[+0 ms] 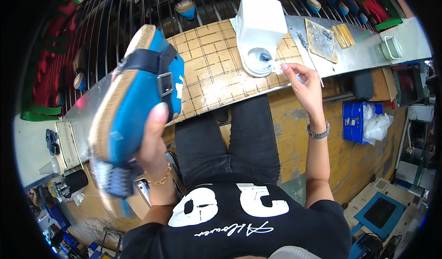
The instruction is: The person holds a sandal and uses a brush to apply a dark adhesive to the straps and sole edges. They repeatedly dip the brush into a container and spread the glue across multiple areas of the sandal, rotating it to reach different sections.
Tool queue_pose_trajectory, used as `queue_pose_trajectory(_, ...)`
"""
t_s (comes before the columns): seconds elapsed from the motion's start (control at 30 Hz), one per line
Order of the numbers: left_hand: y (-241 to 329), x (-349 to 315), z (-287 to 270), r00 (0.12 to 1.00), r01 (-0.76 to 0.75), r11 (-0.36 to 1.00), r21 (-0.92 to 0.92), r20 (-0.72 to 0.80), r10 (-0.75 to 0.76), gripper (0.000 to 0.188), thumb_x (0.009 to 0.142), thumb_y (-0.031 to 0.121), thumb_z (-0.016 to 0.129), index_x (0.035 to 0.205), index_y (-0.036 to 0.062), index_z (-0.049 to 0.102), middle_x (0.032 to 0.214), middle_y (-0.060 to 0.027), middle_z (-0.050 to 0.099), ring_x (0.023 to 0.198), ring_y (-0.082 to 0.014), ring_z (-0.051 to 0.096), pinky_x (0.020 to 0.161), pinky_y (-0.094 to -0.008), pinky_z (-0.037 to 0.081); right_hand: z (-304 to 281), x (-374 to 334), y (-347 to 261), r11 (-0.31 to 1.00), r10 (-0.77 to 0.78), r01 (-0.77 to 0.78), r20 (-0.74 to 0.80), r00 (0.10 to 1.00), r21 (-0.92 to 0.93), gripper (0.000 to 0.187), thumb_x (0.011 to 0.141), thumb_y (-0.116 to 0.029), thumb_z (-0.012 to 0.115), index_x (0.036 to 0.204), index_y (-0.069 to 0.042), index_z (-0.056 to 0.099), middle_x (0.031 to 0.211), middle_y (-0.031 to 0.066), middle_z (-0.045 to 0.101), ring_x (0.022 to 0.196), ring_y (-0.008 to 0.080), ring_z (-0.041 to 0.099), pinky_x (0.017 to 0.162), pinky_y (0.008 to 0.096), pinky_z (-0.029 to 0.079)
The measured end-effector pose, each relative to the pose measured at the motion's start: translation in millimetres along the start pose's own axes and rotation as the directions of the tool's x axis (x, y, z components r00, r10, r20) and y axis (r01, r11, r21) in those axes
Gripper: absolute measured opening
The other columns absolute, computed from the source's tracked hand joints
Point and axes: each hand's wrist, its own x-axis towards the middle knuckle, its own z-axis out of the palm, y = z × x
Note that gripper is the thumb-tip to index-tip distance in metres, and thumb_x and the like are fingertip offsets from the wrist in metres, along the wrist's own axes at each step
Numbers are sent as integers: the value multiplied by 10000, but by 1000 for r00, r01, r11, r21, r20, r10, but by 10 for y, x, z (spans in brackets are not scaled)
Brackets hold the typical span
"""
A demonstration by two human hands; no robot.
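At the left I hold up a sandal with a dark buckled strap and a tan woven-edged sole, fitted on a blue shoe last. My left hand is closed round the blue last, and the lower end of the piece is blurred. My right hand is beside the round mouth of a white plastic dispenser. Its thumb and fingertips pinch something small and whitish that I cannot make out. A dark lump shows inside the dispenser's cup.
Gridded brown cardboard covers the bench before me. A stained board and yellow sticks lie right of the dispenser. Beyond runs a rack of metal rods carrying more lasted shoes. A blue crate with white plastic stands at right.
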Motion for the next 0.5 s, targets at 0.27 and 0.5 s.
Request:
queue_pose_trajectory(0.27, -615, -429, 195, 960, -269, 913, 308, 159, 230, 883, 820, 97, 814, 1557, 32, 332, 1115, -169, 724, 864, -185, 733, 775, -282, 616, -251, 165, -261, 949, -298, 297, 3, 955, -108, 184, 851, -147, 797, 1021, -76, 804, 847, 47, 686, 748, 98, 566, 684, 246, 451)
queue_pose_trajectory(0.5, -863, -410, 333, 792, -606, 680, 413, 233, 565, 868, 768, 109, 861, 1477, -90, 401, 1151, -211, 715, 875, -197, 749, 713, -256, 608, -230, -195, -1051, 683, -728, 709, -249, 639, -176, 278, 734, 1, 835, 992, -103, 817, 886, 40, 627, 778, 123, 581, 666, 250, 457)
